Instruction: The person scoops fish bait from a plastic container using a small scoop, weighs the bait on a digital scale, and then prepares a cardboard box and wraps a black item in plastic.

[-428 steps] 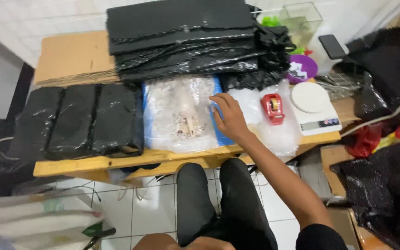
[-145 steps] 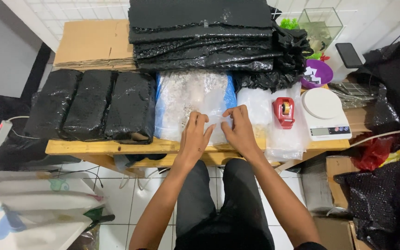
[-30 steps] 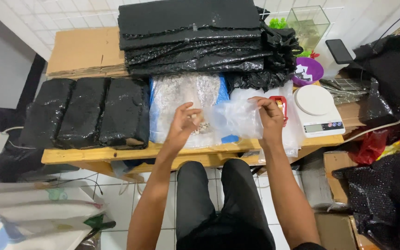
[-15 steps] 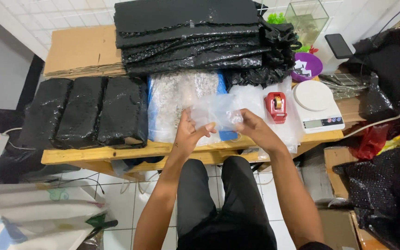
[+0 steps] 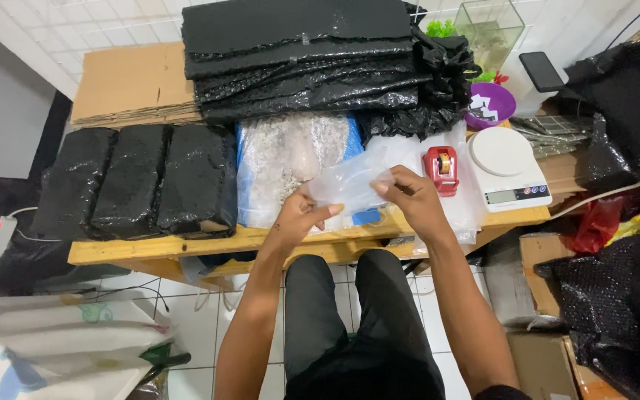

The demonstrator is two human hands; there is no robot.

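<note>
My left hand and my right hand both pinch a small clear plastic bag, held up between them above the front edge of the wooden table. Behind the bag lies a large clear sack of pale flaky material on a blue sheet. A pile of clear bags lies under my right hand, with a red tape dispenser on it.
Three black wrapped packs lie at the table's left, a stack of black plastic sheets at the back, flat cardboard back left. A white kitchen scale, purple bowl, phone and glass tank stand right.
My right hand has picked a clear bag from the pile on the right and brought it to the middle; both hands now hold it up together near the table's front edge.
</note>
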